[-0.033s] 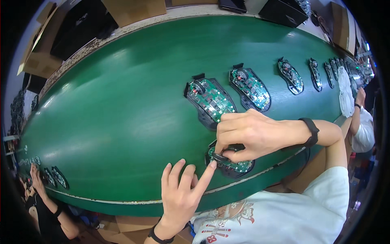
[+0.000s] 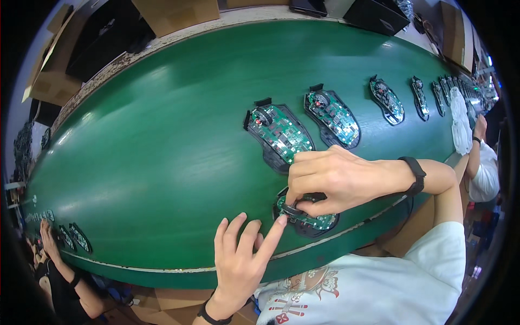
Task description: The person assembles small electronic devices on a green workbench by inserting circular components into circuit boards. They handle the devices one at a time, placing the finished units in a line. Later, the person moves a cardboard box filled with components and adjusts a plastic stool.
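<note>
Green bench; on it, near the person, the board lies under the right hand. Right thumb and index finger pinch the black wheel at the board's left end, other fingers curled. Left hand sits left of the board: index fingertip right at its left end, can't tell if pressing; other fingers spread, gripping nothing. Two similar units just beyond the board, more off to its far right. Co-worker's hand well left of the board.
</note>
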A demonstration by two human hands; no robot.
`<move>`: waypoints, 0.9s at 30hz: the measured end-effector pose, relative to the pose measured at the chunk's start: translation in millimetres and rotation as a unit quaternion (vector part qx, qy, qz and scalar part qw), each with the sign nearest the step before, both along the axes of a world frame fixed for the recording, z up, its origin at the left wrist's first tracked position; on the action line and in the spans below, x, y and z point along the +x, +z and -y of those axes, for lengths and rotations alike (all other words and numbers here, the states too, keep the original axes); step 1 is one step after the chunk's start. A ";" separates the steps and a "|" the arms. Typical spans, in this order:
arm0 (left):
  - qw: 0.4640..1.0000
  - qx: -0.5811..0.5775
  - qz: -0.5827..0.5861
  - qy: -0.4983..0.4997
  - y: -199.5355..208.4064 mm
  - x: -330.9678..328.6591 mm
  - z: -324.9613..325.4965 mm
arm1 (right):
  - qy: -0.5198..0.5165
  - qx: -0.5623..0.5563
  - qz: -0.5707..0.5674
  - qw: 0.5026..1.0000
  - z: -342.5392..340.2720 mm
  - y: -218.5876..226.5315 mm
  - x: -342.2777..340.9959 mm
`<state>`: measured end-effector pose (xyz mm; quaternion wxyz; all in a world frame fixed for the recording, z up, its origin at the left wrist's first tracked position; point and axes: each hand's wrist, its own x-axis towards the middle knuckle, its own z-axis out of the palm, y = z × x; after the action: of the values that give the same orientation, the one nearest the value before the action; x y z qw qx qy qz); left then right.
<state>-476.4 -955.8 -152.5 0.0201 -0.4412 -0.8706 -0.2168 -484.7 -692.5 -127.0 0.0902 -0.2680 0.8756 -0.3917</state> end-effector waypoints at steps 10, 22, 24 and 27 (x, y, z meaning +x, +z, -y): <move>1.000 0.017 0.017 -0.009 3.5 -3.9 -7.8 | -0.027 -0.011 0.011 1.000 0.6 -3.9 1.9; 0.999 0.022 0.030 -0.026 6.9 -7.3 -11.7 | -0.015 -0.026 0.020 0.999 -1.1 -5.4 -2.2; 0.999 0.027 0.031 -0.028 7.7 -8.6 -13.7 | -0.005 -0.010 0.018 1.000 -2.2 -1.6 -3.9; 0.999 0.026 0.034 -0.025 7.2 -8.4 -15.7 | 0.014 0.009 0.001 1.000 -3.1 0.5 -6.4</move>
<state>-484.7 -940.1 -145.4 -0.0032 -0.4545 -0.8535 -0.2548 -491.1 -689.5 -126.6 0.0992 -0.2785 0.8754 -0.3825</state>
